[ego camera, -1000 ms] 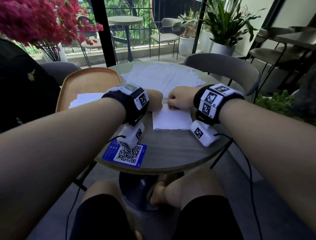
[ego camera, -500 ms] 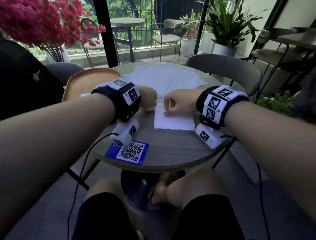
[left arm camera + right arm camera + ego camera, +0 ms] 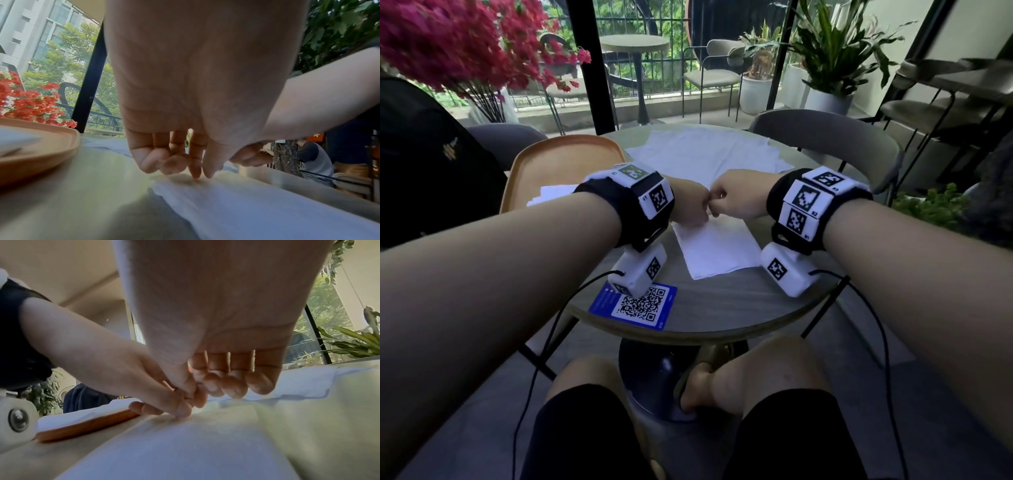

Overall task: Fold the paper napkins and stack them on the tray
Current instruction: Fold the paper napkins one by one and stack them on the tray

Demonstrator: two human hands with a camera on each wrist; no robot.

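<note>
A folded white napkin [image 3: 717, 250] lies on the round table [image 3: 722, 305] in front of me. My left hand [image 3: 690, 209] and right hand [image 3: 736, 202] meet, knuckles touching, at its far left corner. In the left wrist view my left hand [image 3: 197, 172] pinches the napkin [image 3: 246, 203] with thumb and forefinger, the other fingers curled. My right hand [image 3: 197, 391] is curled too, its thumb and forefinger against the left fingers at the napkin [image 3: 185, 443] edge. The orange tray [image 3: 517, 178] at the left holds folded napkins [image 3: 548, 197].
A loose pile of unfolded napkins [image 3: 709, 154] covers the far side of the table. A blue QR card [image 3: 635, 305] lies at the near edge. A grey chair [image 3: 825, 133] stands behind the table, and a dark bag [image 3: 431, 164] sits at the left.
My hands have come together along the napkin's far edge: the right slid left, the left moved right, and they now touch at the far left corner.
</note>
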